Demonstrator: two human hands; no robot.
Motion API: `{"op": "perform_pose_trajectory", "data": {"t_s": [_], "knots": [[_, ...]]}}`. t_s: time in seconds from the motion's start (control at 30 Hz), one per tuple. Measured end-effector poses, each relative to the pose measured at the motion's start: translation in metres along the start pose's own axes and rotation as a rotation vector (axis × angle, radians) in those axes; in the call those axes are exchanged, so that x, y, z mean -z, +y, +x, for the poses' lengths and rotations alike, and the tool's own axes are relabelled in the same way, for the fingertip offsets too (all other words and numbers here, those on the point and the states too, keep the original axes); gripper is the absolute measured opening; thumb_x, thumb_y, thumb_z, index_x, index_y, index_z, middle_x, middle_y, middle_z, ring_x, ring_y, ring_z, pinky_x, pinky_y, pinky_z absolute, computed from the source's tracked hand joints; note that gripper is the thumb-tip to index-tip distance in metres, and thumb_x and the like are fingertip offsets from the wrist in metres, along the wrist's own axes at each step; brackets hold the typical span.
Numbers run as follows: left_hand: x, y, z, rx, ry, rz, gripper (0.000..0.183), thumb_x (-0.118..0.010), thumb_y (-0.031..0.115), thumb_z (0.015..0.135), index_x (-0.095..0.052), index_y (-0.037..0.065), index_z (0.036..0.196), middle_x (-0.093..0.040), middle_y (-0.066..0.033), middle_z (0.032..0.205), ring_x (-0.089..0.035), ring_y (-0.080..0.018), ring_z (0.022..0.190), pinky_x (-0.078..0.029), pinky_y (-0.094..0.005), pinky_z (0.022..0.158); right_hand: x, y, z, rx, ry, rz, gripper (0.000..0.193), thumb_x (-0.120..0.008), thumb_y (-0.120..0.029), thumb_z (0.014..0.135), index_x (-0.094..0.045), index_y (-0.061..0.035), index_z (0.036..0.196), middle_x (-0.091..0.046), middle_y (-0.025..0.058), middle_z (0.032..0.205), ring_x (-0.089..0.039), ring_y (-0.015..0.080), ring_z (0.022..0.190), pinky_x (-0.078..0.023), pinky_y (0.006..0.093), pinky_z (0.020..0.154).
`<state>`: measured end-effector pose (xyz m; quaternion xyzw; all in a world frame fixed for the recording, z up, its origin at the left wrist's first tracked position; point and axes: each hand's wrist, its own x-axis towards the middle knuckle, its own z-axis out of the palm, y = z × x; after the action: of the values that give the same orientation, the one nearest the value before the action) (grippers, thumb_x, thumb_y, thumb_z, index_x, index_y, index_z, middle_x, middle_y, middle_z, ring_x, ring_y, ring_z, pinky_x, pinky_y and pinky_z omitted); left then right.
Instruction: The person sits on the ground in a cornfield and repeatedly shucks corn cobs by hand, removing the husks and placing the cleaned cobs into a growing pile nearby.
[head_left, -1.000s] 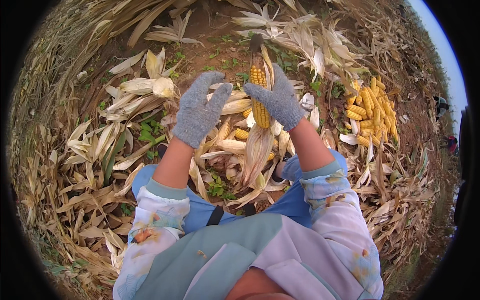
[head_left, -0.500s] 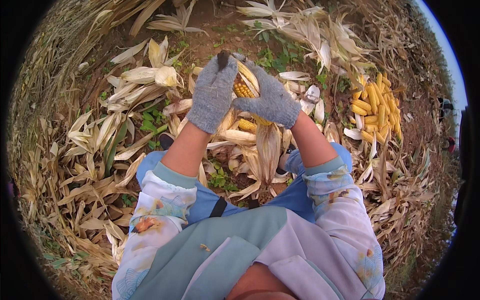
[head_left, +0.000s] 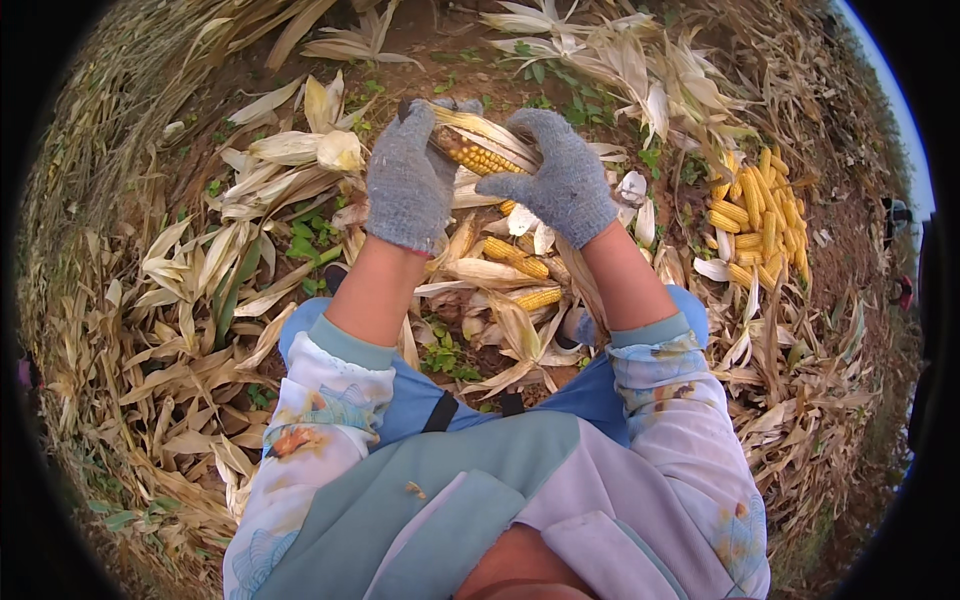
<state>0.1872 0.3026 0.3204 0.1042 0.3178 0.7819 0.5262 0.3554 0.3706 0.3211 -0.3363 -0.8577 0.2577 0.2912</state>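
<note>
An ear of corn [head_left: 478, 157] slants between my gloved hands, its yellow kernels bare along the near side and pale dry husk still covering its upper side. My left hand [head_left: 410, 180], in a grey knit glove, is closed round the ear's upper left end; a dark tip shows at the fingers there. At the lower right end my right hand [head_left: 565, 180], in a matching glove, curves round the ear, thumb below and fingers above. Its palm side is hidden. Below my hands, several yellow ears [head_left: 515, 257] lie among loose husks [head_left: 520, 325] between my legs.
Bare yellow ears form a pile [head_left: 755, 215] on the ground at the right. Dry stalks and leaves [head_left: 190, 390] cover the ground on the left. More pale husks [head_left: 630, 60] lie ahead, beside small green weeds [head_left: 570, 100] and brown soil.
My hands have moved apart, the left slightly left and the right to the right. The ear has tilted nearer level, showing more of its length. The husk hanging below has shifted right.
</note>
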Motion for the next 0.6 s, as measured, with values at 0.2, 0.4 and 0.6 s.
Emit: {"op": "perform_pose_trajectory", "data": {"t_s": [0.2, 0.4, 0.6], "knots": [[-0.004, 0.010, -0.015, 0.133, 0.040, -0.156, 0.028, -0.048, 0.018, 0.102, -0.055, -0.006, 0.115, -0.062, -0.0233, 0.117, -0.062, -0.0336, 0.108, -0.050, -0.0457, 0.099, 0.000, 0.012, -0.002, 0.138, -0.029, 0.053, 0.076, -0.091, -0.045, 0.061, -0.061, -0.0075, 0.119, -0.066, 0.0131, 0.112, -0.066, 0.0314, 0.100, -0.054, 0.0400, 0.085], [0.011, 0.004, -0.006, 0.005, 0.185, -0.073, 0.030, -0.048, 0.020, 0.103, -0.055, -0.003, 0.120, -0.062, -0.0184, 0.119, -0.062, -0.0299, 0.110, -0.051, -0.0456, 0.098, -0.008, 0.009, 0.002, 0.268, 0.153, -0.155, 0.065, -0.083, -0.044, 0.073, -0.059, -0.0065, 0.121, -0.064, 0.0157, 0.115, -0.061, 0.0357, 0.109, -0.049, 0.0428, 0.094], [-0.007, 0.013, -0.019, 0.019, 0.247, -0.192, 0.030, -0.046, 0.022, 0.105, -0.054, 0.000, 0.123, -0.062, -0.0162, 0.121, -0.061, -0.0283, 0.113, -0.051, -0.0439, 0.099, -0.037, 0.005, -0.008, -0.043, 0.063, 0.170, 0.057, -0.075, -0.037, 0.086, -0.054, -0.0038, 0.127, -0.064, 0.0175, 0.118, -0.063, 0.0339, 0.106, -0.050, 0.0417, 0.090]]}}
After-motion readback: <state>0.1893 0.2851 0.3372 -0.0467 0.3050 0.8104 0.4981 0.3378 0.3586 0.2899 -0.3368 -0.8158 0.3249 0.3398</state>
